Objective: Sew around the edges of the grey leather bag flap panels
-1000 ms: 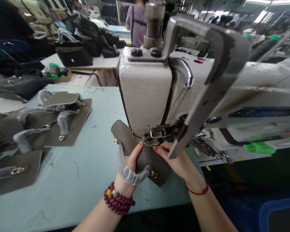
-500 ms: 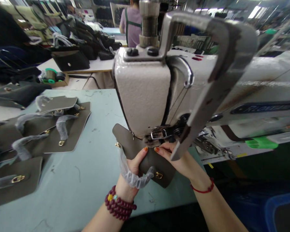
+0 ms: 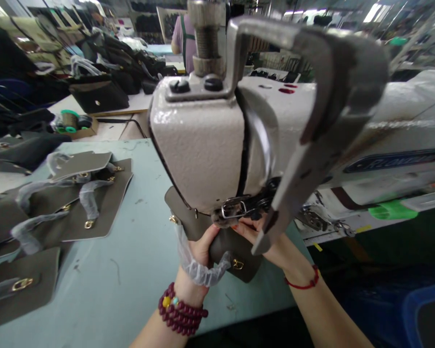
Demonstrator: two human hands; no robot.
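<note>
A grey-brown leather piece (image 3: 239,263) with gold rings and a plastic-wrapped strap (image 3: 199,273) lies under the head of a white sewing machine (image 3: 199,145). My left hand (image 3: 201,249) grips its left side, thumb on top, the strap looped over the wrist. My right hand (image 3: 271,241) presses on the piece from the right, just below the needle area; its fingertips are partly hidden by the machine's grey lever (image 3: 311,121).
Several matching leather pieces (image 3: 94,203) with wrapped straps are stacked on the left of the pale blue table (image 3: 130,270). Thread spools (image 3: 70,121) and dark bags (image 3: 101,94) sit on a farther table. A person in purple (image 3: 183,41) stands at the back.
The camera has moved closer and lower, so the machine head now covers more of both hands. The hands keep their hold on the piece, shifted slightly under the head.
</note>
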